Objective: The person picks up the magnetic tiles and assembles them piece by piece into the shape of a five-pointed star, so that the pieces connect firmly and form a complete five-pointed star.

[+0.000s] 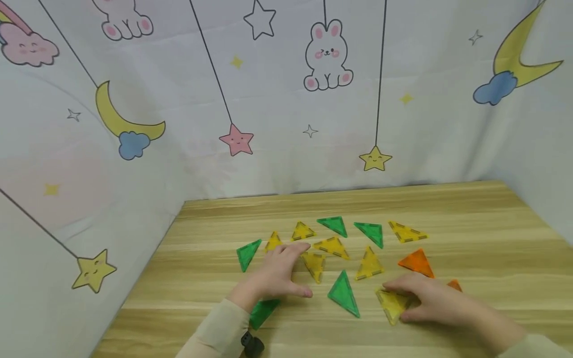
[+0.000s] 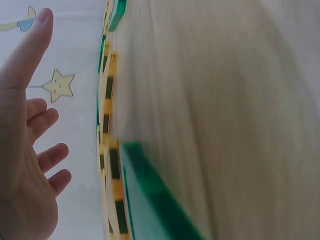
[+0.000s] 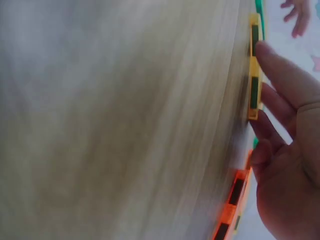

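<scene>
My right hand [image 1: 440,301] holds a yellow triangular magnetic tile [image 1: 390,306] low over the table, thumb and fingers at its edges. The right wrist view shows that tile edge-on, with dark magnets in its rim. My left hand [image 1: 278,273] hovers with spread, relaxed fingers and nothing in them. Beside its fingers lies another yellow tile [image 1: 315,263], and a green triangular tile [image 1: 263,312] lies partly hidden under the wrist. Between the hands is a larger green tile [image 1: 343,294].
More green, yellow and orange triangular tiles lie scattered farther back, including a green one [image 1: 333,225] and an orange one [image 1: 418,262]. Another orange tile [image 1: 454,285] is mostly hidden behind my right hand. A patterned cloth [image 1: 286,169] hangs around the wooden table [image 1: 483,214].
</scene>
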Demonstrator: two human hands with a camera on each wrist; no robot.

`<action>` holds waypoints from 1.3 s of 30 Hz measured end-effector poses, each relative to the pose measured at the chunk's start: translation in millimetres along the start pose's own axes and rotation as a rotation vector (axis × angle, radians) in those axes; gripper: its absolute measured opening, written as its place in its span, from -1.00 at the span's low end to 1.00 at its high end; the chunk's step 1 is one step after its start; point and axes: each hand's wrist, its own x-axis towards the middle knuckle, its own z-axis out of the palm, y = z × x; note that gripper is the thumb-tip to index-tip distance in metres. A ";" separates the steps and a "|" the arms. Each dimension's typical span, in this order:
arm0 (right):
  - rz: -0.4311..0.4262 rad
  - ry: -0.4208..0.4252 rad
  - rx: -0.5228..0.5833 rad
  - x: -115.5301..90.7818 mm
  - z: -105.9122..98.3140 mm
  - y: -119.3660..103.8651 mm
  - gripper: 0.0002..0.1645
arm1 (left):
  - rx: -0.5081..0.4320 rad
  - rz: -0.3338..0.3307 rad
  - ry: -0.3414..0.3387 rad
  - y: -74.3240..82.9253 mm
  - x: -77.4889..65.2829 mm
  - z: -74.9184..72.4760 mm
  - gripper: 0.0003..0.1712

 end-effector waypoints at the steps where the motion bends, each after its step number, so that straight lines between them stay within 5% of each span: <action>1: -0.016 0.007 -0.009 0.5 1.0 0.1 -0.34 | 0.004 0.018 0.000 1.4 1.0 1.1 0.15; 9: -0.106 0.043 0.035 4.9 7.4 -3.3 -0.41 | 0.002 0.065 -0.012 10.0 7.7 8.6 0.12; 22: -0.044 0.022 0.130 3.1 12.4 -7.4 -0.39 | -0.007 0.198 -0.047 34.3 8.7 24.7 0.09; 29: 0.065 0.145 0.064 -14.8 -6.2 3.7 -0.36 | 0.016 0.284 -0.067 54.9 15.2 35.9 0.01; 39: 0.115 0.109 0.033 -58.6 -33.1 43.8 -0.35 | 0.055 0.304 -0.103 70.9 23.7 49.5 -0.03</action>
